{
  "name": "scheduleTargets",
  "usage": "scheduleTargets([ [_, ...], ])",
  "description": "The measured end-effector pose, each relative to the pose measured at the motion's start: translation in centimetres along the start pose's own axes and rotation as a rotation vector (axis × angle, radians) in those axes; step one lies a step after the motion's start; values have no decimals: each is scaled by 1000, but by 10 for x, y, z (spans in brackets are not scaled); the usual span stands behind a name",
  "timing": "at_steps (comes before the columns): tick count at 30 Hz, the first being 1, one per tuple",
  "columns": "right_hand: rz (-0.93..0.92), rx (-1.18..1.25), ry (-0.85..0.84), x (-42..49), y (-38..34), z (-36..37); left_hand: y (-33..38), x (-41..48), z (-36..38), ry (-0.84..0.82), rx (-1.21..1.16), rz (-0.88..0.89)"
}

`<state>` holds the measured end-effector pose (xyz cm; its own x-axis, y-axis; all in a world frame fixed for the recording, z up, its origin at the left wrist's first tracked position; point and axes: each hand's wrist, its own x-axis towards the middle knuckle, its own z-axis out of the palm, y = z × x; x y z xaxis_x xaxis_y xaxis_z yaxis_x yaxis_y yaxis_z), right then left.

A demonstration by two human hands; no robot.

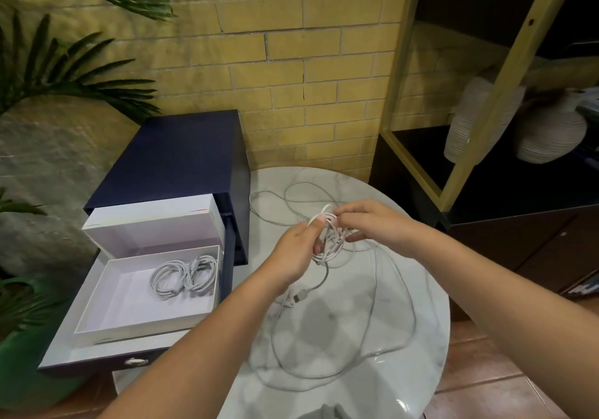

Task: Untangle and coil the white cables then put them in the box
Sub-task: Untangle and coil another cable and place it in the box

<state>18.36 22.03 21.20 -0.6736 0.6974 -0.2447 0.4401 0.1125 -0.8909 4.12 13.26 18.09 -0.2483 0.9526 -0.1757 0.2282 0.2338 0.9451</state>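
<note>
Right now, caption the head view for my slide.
Left hand and right hand grip tangled white cables over the table; coiled cables lie in the box.

White cables (pixel 327 240), navy cabinet (pixel 175 156), grey-veined marble table (pixel 372 337), yellow brick wall (pixel 291 62).

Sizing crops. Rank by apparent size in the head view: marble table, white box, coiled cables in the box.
1. marble table
2. white box
3. coiled cables lying in the box
The gaps are clear, with no ties.

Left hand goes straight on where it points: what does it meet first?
Likely the right hand, just across the cable bundle that the left hand grips; depth unclear.
</note>
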Motion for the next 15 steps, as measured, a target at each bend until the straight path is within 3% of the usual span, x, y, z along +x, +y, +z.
scheduleTargets([
  [15, 101, 508, 43, 3, 1, 27, 0, 2, -1, 110, 230, 56],
])
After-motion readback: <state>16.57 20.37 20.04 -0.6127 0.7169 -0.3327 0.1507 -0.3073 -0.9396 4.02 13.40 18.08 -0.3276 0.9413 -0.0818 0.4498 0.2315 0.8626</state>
